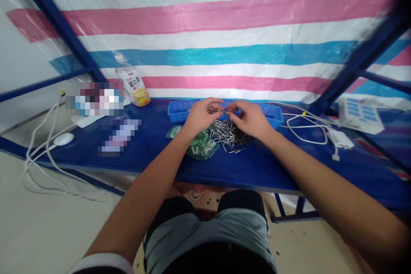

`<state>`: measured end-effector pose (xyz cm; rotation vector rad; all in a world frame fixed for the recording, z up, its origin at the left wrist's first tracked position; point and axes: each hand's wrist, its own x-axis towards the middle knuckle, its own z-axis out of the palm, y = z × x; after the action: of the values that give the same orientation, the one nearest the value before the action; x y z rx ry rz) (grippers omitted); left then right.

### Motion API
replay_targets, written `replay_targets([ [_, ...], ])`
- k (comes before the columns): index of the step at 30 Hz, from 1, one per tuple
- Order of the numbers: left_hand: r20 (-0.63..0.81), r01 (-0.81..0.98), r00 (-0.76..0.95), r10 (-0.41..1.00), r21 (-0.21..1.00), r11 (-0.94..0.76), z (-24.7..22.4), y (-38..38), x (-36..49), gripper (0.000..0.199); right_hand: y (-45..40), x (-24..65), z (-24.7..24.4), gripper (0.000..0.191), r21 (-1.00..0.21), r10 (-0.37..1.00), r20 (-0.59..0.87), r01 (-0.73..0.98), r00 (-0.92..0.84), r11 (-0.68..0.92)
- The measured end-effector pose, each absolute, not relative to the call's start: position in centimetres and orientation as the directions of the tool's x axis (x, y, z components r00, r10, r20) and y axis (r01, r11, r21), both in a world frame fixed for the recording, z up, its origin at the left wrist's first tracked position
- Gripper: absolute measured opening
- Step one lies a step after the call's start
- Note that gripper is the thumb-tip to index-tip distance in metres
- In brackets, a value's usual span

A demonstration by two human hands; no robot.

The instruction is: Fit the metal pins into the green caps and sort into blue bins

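L to R: blue tray [180,113] toward back of bench [154,128], bagged green pcs [202,147], L hand [205,115] curled above loose metal pins [226,135], R hand [247,117] likewise, tips v. close; can't tell what either's pinching. Prob. best: steady wrists, light grip, stay low so drops land there.

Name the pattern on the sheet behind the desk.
The sheet has pink, white and blue stripes, shown in the head view.

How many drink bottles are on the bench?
1: a clear, yellow-printed plastic bottle at the back of the blue tabletop, left of the pile of thin metal pins. The pixelated patch might hide another.
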<state>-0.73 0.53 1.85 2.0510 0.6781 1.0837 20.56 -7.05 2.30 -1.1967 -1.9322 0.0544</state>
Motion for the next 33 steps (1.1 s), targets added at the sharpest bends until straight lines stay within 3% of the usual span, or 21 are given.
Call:
replay_targets([
  [8,0.459,0.005,0.519,0.721,0.842,-0.54,1.8,0.6,-0.5,0.042,-6.9,20.5,1.8,0.019,-0.525,0.796,0.578,0.664,-0.181,0.533],
  [12,0.449,-0.026,0.514,0.731,0.86,-0.509,1.9,0.6,-0.4,0.047,-7.2,20.1,2.2,0.035,-0.59,0.818,0.557,0.624,-0.144,0.512],
  [15,0.461,0.013,0.514,0.723,0.839,-0.544,2.1,0.3,-0.5,0.037,-7.4,20.0,2.6,0.042,-0.575,0.811,0.573,0.645,-0.123,0.504],
  [23,0.341,0.151,0.638,0.69,0.824,-0.546,2.2,-0.6,-0.5,0.028,-7.5,20.4,2.7,0.013,-0.532,0.804,0.592,0.724,-0.054,0.44],
  [33,0.394,0.138,0.58,0.713,0.815,-0.563,1.7,0.2,-0.5,0.026,-7.0,20.6,2.2,0.009,-0.471,0.776,0.602,0.7,-0.189,0.536],
])
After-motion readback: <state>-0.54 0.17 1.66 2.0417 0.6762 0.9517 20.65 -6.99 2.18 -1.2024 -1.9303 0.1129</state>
